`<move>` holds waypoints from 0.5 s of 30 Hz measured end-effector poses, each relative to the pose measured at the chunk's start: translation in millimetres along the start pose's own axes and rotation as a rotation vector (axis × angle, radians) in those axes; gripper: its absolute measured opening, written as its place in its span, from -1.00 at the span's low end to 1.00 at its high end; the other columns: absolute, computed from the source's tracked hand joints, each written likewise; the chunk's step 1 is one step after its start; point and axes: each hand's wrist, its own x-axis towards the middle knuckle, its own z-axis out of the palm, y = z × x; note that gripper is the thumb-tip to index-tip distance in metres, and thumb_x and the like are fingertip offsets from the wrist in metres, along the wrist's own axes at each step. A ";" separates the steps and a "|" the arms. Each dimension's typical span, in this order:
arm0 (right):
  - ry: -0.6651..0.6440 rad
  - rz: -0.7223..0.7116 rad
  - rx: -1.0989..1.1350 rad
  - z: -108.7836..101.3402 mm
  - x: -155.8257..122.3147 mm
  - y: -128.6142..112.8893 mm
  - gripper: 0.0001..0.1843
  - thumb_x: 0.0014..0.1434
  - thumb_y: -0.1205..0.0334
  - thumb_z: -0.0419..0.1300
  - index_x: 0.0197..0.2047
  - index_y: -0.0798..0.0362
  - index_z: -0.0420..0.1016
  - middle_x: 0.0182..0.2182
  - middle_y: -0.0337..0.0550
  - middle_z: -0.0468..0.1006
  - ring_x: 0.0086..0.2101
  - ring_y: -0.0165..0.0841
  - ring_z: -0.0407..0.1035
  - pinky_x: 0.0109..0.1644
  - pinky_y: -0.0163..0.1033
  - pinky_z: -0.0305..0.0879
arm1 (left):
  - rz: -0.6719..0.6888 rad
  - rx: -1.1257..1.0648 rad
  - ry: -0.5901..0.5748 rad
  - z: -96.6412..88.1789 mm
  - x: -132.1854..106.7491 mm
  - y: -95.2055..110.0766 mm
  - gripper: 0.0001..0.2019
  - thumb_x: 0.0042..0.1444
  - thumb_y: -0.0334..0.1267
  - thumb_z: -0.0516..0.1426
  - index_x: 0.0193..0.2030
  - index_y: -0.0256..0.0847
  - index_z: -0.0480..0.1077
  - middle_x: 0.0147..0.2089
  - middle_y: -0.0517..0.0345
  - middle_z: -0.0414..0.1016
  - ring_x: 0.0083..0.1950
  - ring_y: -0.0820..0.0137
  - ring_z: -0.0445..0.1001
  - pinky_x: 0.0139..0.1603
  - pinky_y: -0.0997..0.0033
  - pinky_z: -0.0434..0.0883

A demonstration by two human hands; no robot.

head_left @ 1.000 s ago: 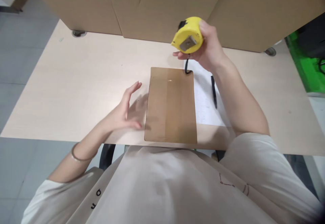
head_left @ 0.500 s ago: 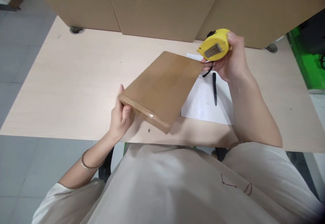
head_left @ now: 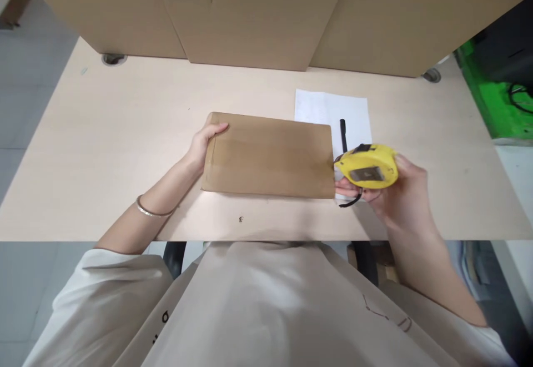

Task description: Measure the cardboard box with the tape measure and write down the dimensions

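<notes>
The cardboard box (head_left: 270, 159) is between the two hands above the middle of the table (head_left: 104, 139), its long side running left to right. The box is closed, so whatever it may contain is hidden. The left hand (head_left: 204, 146) grips its left end, thumb on the upper face. The right hand (head_left: 402, 195) is closed around a yellow tape measure (head_left: 375, 164), metal clip facing up and black strap (head_left: 351, 204) hanging below, while its fingers extend to the box's right end. From this angle, I cannot quite tell whether the box's underside touches the table. Beyond the box's right end, a black pen (head_left: 343, 134) lies on white paper (head_left: 314, 107). Cardboard-coloured panels (head_left: 254, 17) stand along the table's far edge.
</notes>
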 end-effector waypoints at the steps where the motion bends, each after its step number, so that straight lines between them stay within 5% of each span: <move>1: -0.018 0.020 -0.013 -2.6 0.1 2.7 -0.64 0.32 -0.31 0.42 -0.13 -0.24 0.84 -0.23 0.01 0.84 -0.31 0.10 0.79 -0.19 0.21 0.83 | -0.030 -0.015 0.014 -0.5 2.7 -1.6 -0.48 0.29 0.28 0.39 0.12 -0.09 0.62 -0.08 -0.05 0.83 0.32 -0.36 0.80 0.36 -0.31 0.77; 5: -0.132 -0.083 -0.071 -8.0 12.9 -8.1 -0.69 0.32 -0.24 0.44 -0.26 -0.24 0.81 -0.24 0.03 0.84 -0.30 0.06 0.76 -0.21 0.17 0.78 | 0.037 0.001 0.038 -10.4 10.5 -9.4 -0.41 0.14 0.12 0.50 0.26 0.03 0.59 0.28 0.00 0.80 0.46 -0.25 0.72 0.48 -0.25 0.74; 8: -0.249 -0.221 -0.133 11.8 33.4 -34.6 -0.66 0.37 -0.25 0.40 -0.22 -0.20 0.82 -0.34 -0.01 0.78 -0.44 -0.06 0.60 -0.44 0.03 0.48 | 0.129 -0.028 -0.015 -21.3 13.4 -16.4 -0.27 0.04 0.07 0.57 0.36 0.14 0.57 0.53 0.04 0.68 0.57 -0.19 0.63 0.57 -0.15 0.69; 13: -0.646 -0.245 -0.241 104.9 73.7 -69.5 -0.46 0.33 -0.43 0.41 -0.28 -0.11 0.64 -0.44 -0.13 0.64 -0.55 -0.28 0.38 -0.54 -0.07 0.16 | 0.141 0.000 -0.113 -31.0 14.1 -26.8 -0.01 -0.07 0.09 0.72 0.49 0.20 0.50 0.53 0.00 0.66 0.57 -0.20 0.65 0.53 -0.11 0.72; 15: -0.742 -0.255 -0.256 147.6 87.0 -71.8 -0.41 0.37 -0.51 0.46 -0.17 -0.13 0.63 -0.35 -0.21 0.70 -0.44 -0.31 0.42 -0.43 -0.12 0.31 | 0.151 -0.004 -0.115 -30.1 15.2 -28.5 -0.01 -0.08 0.16 0.74 0.46 0.16 0.50 0.47 -0.01 0.69 0.56 -0.20 0.67 0.56 -0.15 0.70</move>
